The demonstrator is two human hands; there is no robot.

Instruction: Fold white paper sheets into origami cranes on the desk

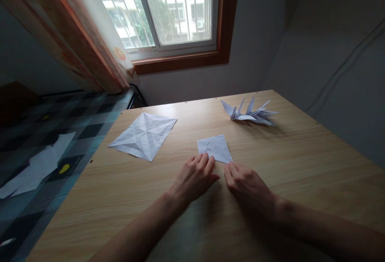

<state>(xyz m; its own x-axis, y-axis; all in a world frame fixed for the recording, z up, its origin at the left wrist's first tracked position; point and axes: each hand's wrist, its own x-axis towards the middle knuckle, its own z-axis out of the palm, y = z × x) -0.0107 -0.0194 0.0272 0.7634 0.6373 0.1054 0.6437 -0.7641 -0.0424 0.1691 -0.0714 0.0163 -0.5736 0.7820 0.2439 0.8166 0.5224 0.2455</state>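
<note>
A small folded square of white paper [214, 147] lies on the table in front of me, with crease lines across its top. My left hand [198, 174] rests on its near left edge, fingertips laid on the paper and thumb held apart. At the near right corner, my right hand [245, 180] has its fingers closed together on the paper, and the fingers cover that corner's tip. Further left lies a larger creased paper sheet [144, 136], opened out flat. Several folded paper cranes [251, 113] sit bunched together at the back right.
The wooden table [300, 150] ends near the wall below a window [177, 9]. Left of it is a surface with a checked cloth [99, 129], lower than the tabletop, holding loose white paper pieces [39, 168]. A curtain [87, 33] hangs at the left.
</note>
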